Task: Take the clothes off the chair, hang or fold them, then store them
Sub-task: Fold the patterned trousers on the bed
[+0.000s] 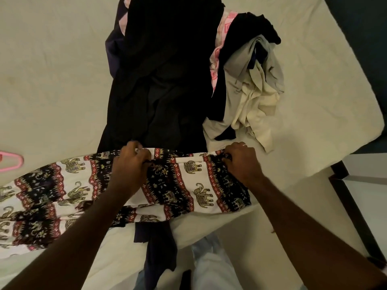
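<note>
Both hands hold the far edge of the elephant pants (180, 185), and each grip is tight on the cloth. The left hand (130, 162) has its fingers curled over the edge near the middle of the frame. The right hand (240, 162) pinches the same edge a little to the right.

The pants lie flat on the bed (52, 80), across the lower half of the frame, and run off to the lower left. They are white with black bands, red borders and rows of little gold elephants. The cloth looks thin and a bit wrinkled, and it is folded over on itself along the near side.

A dark cloth (159, 248) hangs over the near edge of the bed, just below the pants.

Behind the pants, in the upper middle, lies a big black garment (163, 80). Right beside it, in the upper right, is a heap of cream clothes (251, 97) with a bit of pink cloth (219, 49) peeking out.

A pink hanger (12, 162) sits at the left edge.
</note>
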